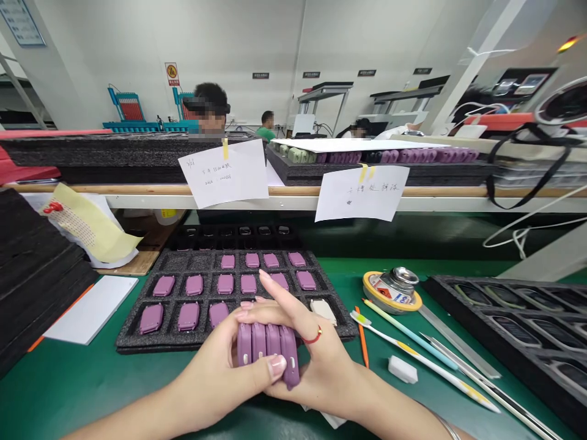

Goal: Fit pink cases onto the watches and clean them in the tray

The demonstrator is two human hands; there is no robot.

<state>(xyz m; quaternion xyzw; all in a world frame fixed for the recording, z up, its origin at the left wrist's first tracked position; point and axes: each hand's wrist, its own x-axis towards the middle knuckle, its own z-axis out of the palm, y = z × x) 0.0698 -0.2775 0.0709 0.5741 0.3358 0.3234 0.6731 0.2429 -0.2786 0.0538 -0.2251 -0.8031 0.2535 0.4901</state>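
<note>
Between both hands is a row of several purple cases (259, 345), standing side by side in front of the foam tray. My left hand (224, 366) wraps their left side, its thumb across the lower front. On the right, my right hand (316, 354) cups the same row, with its index finger raised and a red string on it. Behind the hands lies the black foam tray (137, 330), with purple cases (188, 316) in many compartments and one cream piece (323, 311) at the right. Two upper-left compartments hold no case.
At the right lie a toothbrush (426, 360), a white block (402, 370), thin tools, a metal ruler (458, 342), a glass jar in a tape roll (392, 292) and another foam tray (568, 391). A shelf (293, 200) with papers crosses behind. People sit beyond it.
</note>
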